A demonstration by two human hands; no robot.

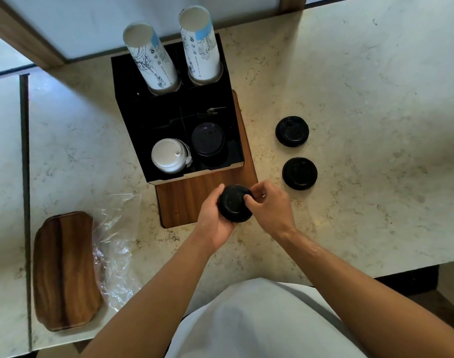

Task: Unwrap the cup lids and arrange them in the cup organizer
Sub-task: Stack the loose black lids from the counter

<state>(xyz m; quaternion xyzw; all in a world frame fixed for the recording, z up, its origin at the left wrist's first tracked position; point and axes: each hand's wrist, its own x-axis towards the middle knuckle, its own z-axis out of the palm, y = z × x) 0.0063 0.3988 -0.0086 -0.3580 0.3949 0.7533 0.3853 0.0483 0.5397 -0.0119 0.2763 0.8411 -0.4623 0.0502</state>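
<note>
Stack of black lids (235,203) sat between both hands, above the near end of the wooden base board (184,200), just in front of the organizer's near wall. Left hand (214,215) cradled the stack from below and the left side, fingers curled around its rim, grasping. Right hand (268,205) pinched the stack's right rim with thumb and fingertips, closed on it. Whether 1 lid or several were held could not be told with certainty; it looked like a short stack, flat face up.

Key relation: the black cup organizer (133,120) lay directly ahead of the fingers, toward the counter's far edge. Its near-right compartment already held black lids (207,142); its near-left compartment held white lids (169,156). Judged target: the near-right compartment, a short forward reach, slightly left. Both hands were about equally near to it.

2 paper cup stacks (153,58) stood tilted in the 2 far compartments, clear of the path. 2 more black lid piles (292,131) and (299,173) rested on the marble counter (362,99), right of the board. Crumpled clear plastic wrap (112,239) lay near the counter's left side, beside a wooden tray (63,270). Nothing stood in the way; only the organizer's near wall had to be cleared.
</note>
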